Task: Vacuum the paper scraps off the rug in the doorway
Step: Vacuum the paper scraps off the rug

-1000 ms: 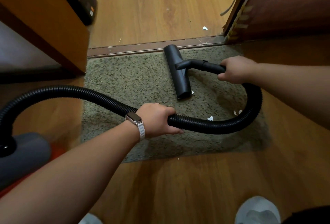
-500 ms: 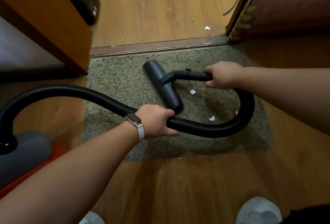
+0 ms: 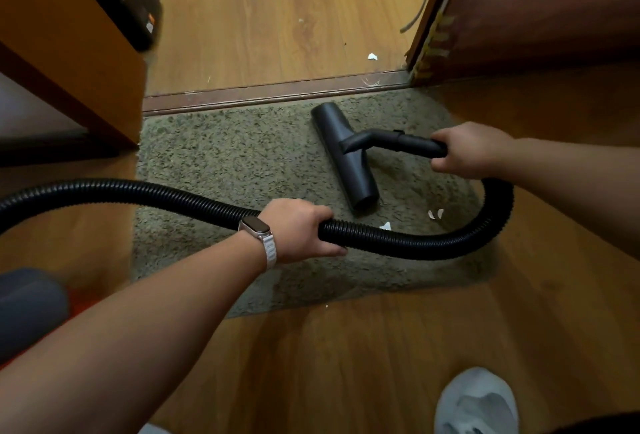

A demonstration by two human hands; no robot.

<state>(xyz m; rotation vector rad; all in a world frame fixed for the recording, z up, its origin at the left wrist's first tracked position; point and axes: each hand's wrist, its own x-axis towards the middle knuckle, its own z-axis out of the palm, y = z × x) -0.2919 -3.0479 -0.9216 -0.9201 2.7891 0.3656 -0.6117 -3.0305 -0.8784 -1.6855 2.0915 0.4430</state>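
Note:
A grey-green shaggy rug (image 3: 225, 163) lies on the wooden floor in front of the door sill. A black vacuum floor nozzle (image 3: 346, 156) rests on its right half. My right hand (image 3: 467, 151) grips the black tube behind the nozzle. My left hand (image 3: 298, 229), with a watch on the wrist, grips the ribbed black hose (image 3: 450, 246), which loops round the rug's right side. White paper scraps (image 3: 385, 225) and a pair of scraps (image 3: 435, 214) lie on the rug between the nozzle's near end and the hose.
A vacuum body (image 3: 27, 309), grey and red, sits at the left edge. Another white scrap (image 3: 372, 57) lies beyond the brown sill (image 3: 270, 94). An orange cabinet (image 3: 69, 45) stands on the left, a dark door (image 3: 536, 11) on the right. My shoe (image 3: 476, 402) is at bottom right.
The nozzle went left across the rug, then came back right toward the sill. My right hand moved with it. One scrap seen beside the nozzle is gone from view.

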